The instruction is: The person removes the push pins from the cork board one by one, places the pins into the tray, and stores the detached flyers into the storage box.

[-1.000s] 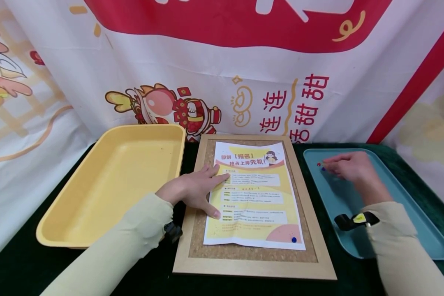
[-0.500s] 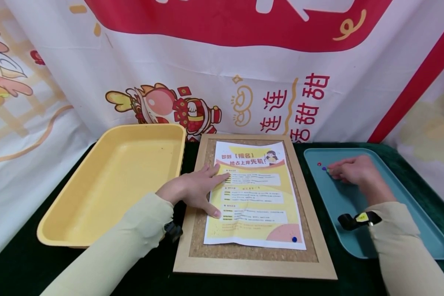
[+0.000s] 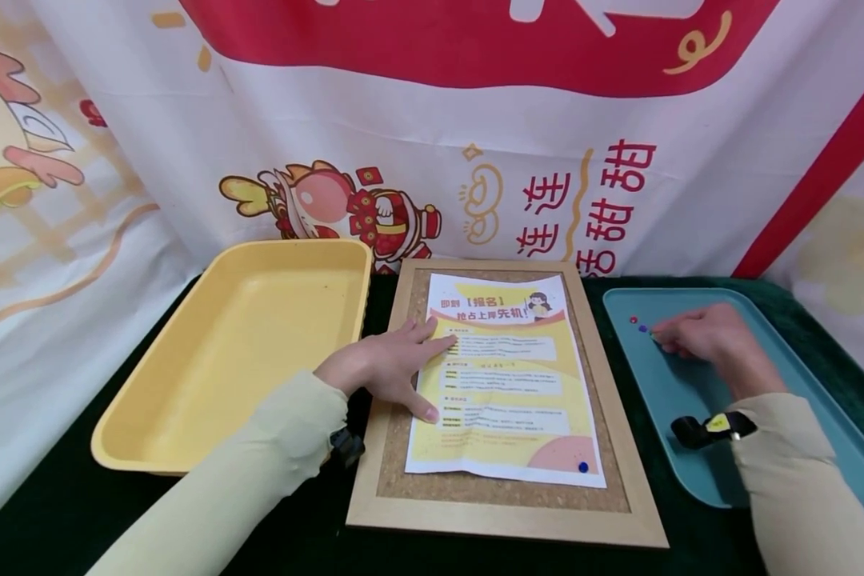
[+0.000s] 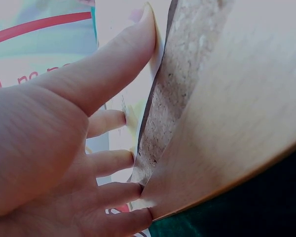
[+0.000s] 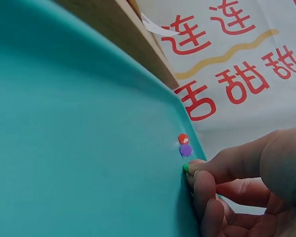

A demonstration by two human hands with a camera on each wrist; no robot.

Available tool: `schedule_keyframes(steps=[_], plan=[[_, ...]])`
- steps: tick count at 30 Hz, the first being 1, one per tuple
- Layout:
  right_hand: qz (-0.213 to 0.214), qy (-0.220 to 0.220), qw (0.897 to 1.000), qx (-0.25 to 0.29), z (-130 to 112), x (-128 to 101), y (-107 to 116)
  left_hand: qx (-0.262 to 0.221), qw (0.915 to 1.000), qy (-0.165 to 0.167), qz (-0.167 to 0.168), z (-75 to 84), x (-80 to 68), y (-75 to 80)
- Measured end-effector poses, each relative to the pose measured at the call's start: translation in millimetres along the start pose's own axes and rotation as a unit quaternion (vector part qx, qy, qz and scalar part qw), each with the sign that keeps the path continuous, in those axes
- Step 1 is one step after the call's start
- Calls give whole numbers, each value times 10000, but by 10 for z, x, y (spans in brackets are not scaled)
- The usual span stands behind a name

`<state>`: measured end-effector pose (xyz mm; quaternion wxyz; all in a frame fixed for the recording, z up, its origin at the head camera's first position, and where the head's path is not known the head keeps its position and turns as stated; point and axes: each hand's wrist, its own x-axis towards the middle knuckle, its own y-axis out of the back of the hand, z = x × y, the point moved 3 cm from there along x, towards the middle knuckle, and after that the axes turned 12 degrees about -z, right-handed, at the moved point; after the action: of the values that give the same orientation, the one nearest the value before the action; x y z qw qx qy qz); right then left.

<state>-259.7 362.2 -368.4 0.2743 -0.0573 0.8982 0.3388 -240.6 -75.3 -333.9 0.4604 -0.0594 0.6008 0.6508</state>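
My left hand (image 3: 392, 368) lies with fingers spread on the left side of a yellow and white printed sheet (image 3: 504, 376), which rests on a wood-framed cork board (image 3: 511, 494). A blue thumbtack (image 3: 583, 467) sits at the sheet's lower right corner. In the left wrist view, the thumb presses near the paper's edge. My right hand (image 3: 698, 336) is low over a blue-green tray (image 3: 691, 472), pinching a small green thumbtack (image 5: 186, 168) between thumb and finger. Just beyond the fingertips, a red thumbtack (image 5: 183, 138) and a purple thumbtack (image 5: 186, 150) lie side by side in the tray.
A deep yellow basin (image 3: 238, 352) stands left of the board. Dark green cloth (image 3: 374, 556) covers the table. Behind everything hangs a white and red printed cloth (image 3: 403, 112). Each wrist wears a black strap with a camera.
The right fingers have drawn slightly right and nearer, away from the red and purple thumbtacks, with the green thumbtack at their tips. The left hand stays on the sheet. The head view shifts slightly.
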Motion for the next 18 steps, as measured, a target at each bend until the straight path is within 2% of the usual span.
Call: schedule_keyframes(steps=[6, 18], plan=[[-30, 43, 10000, -42, 38, -13, 11, -14, 10000, 19, 12, -7, 15, -1], [-152, 708, 9966, -383, 150, -46, 6, -117, 9999, -16, -33, -6, 19, 4]])
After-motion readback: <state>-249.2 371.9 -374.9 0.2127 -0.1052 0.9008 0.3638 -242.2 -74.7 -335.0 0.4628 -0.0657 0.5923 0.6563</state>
